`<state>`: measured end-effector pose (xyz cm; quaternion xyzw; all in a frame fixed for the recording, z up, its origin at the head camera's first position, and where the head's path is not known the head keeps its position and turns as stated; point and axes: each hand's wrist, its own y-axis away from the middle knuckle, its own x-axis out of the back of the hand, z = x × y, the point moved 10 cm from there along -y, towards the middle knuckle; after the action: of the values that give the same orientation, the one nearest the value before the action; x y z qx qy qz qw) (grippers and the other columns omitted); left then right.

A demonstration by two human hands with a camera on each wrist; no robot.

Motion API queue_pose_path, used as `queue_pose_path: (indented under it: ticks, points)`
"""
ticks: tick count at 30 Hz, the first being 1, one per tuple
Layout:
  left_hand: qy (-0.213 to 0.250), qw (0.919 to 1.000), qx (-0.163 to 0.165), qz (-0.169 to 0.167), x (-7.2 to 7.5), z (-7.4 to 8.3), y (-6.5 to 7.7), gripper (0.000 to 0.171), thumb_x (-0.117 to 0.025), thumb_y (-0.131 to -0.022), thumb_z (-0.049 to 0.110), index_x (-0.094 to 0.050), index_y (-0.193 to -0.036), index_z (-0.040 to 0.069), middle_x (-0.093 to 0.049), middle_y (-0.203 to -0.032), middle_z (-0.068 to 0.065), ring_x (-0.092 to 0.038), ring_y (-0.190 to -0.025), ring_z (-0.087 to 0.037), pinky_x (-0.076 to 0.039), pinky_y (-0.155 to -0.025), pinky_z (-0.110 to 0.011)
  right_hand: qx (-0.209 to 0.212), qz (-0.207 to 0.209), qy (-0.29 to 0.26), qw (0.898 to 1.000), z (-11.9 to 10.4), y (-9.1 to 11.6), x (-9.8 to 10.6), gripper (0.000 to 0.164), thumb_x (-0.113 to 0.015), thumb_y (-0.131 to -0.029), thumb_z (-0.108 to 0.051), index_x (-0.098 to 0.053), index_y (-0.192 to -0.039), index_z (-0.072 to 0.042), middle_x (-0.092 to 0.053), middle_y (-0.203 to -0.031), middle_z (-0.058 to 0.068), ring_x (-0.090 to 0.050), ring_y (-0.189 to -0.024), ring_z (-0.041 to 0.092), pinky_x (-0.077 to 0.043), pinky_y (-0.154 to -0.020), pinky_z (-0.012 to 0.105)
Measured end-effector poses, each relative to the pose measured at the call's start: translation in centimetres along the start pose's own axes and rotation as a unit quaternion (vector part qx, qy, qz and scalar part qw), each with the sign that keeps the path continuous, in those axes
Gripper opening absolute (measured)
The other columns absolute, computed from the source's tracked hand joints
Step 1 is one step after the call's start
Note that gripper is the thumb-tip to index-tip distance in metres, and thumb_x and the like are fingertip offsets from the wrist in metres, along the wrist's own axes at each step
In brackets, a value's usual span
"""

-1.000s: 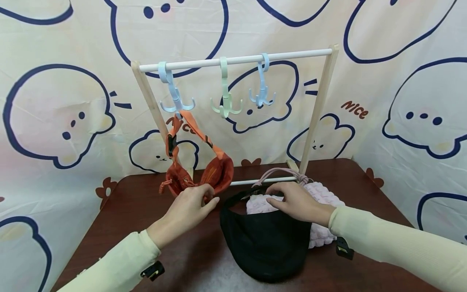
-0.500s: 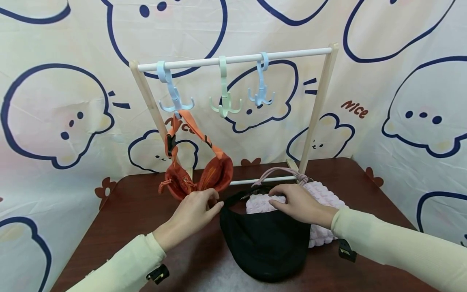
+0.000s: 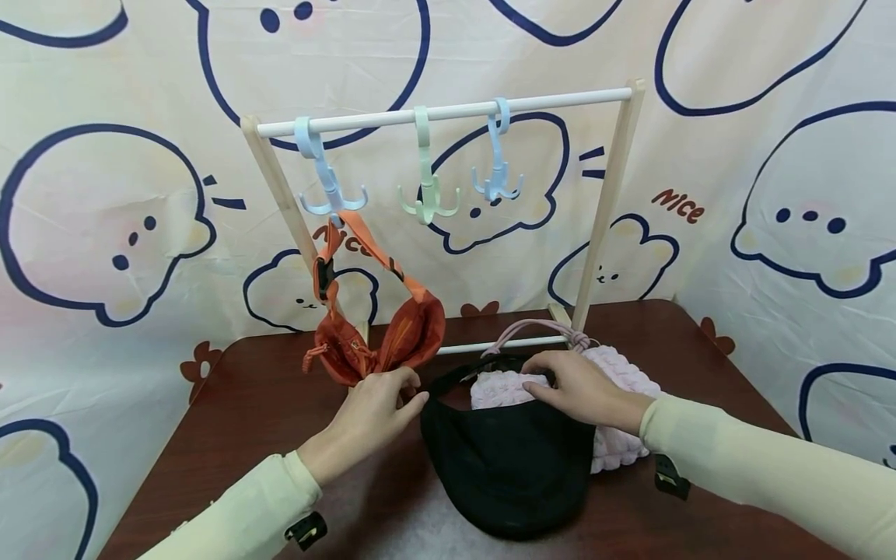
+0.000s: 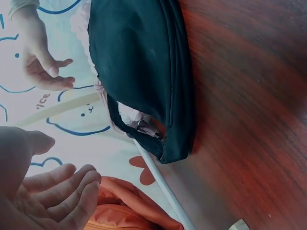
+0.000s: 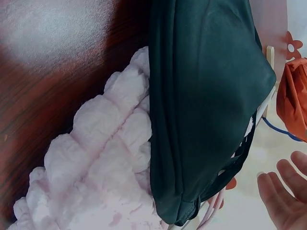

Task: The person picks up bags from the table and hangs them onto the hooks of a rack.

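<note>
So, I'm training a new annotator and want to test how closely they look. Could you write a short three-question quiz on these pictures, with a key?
1. True or false: in the head view, the black bag partly covers the pink bag.
2. Fill in the colour: the orange bag hangs by its strap from a ____ hook hanger.
3. What does the right hand hold?
A. The orange bag
B. The black bag
C. Nothing

Key:
1. True
2. Light blue
3. C
</note>
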<state>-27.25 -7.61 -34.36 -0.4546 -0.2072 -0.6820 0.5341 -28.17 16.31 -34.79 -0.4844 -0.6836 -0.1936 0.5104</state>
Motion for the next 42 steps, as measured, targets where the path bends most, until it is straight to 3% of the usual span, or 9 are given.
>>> queue_pose_path:
  ticks: [3,9,16,26,42]
  points:
    - [-0.010,0.9999,-0.006,0.006,-0.1,0.0,-0.1,0.016,-0.073,-0.094,0.024,-0.071,-0.101,0.010,-0.066,-0.076,0.005,-0.054,-0.061,-0.004,-0.046,-0.055,-0.022,-0.002,-0.003,0.004,1.000,0.2,-0.2,0.0,0.024,-0.070,-0.096,-0.026,-0.074,-0.114,-0.011,-0.076,-0.108,0.004,-0.064,-0.082,0.010,-0.053,-0.077,0.031]
    - [-0.024,0.9996,-0.016,0.003,-0.7,0.1,-0.4,0.017,-0.072,-0.094,0.025,-0.071,-0.101,0.009,-0.064,-0.074,0.007,-0.052,-0.060,-0.004,-0.045,-0.057,-0.023,-0.009,-0.013,0.005,1.000,0.7,-0.3,0.0,0.025,-0.069,-0.096,-0.026,-0.073,-0.115,-0.011,-0.075,-0.111,0.006,-0.071,-0.100,0.021,-0.056,-0.086,0.041]
    - [-0.026,0.9994,-0.021,0.002,-1.3,0.0,-0.5,0.016,-0.072,-0.094,0.024,-0.071,-0.101,0.010,-0.064,-0.075,0.005,-0.050,-0.059,-0.005,-0.044,-0.057,-0.024,-0.016,-0.018,0.008,1.000,1.1,-0.1,-0.3,0.026,-0.069,-0.096,-0.025,-0.073,-0.115,-0.009,-0.075,-0.111,0.005,-0.071,-0.103,0.024,-0.056,-0.088,0.046]
    - [-0.030,0.9991,-0.025,0.017,-1.2,-0.2,-0.1,0.011,-0.072,-0.093,0.021,-0.070,-0.098,0.012,-0.067,-0.078,0.004,-0.052,-0.062,-0.004,-0.044,-0.058,-0.023,-0.017,-0.021,0.009,1.000,1.4,0.0,-0.7,0.029,-0.069,-0.096,-0.027,-0.073,-0.117,-0.007,-0.075,-0.113,0.006,-0.071,-0.104,0.024,-0.056,-0.090,0.046]
    - [-0.028,0.9993,-0.024,0.008,-2.0,-0.6,0.0,0.016,-0.073,-0.093,0.023,-0.071,-0.101,0.009,-0.066,-0.079,0.002,-0.051,-0.062,-0.004,-0.044,-0.058,-0.023,-0.021,-0.030,-0.002,0.999,2.1,0.4,-1.2,0.030,-0.067,-0.097,-0.025,-0.071,-0.120,-0.005,-0.074,-0.116,0.006,-0.070,-0.105,0.024,-0.056,-0.091,0.045]
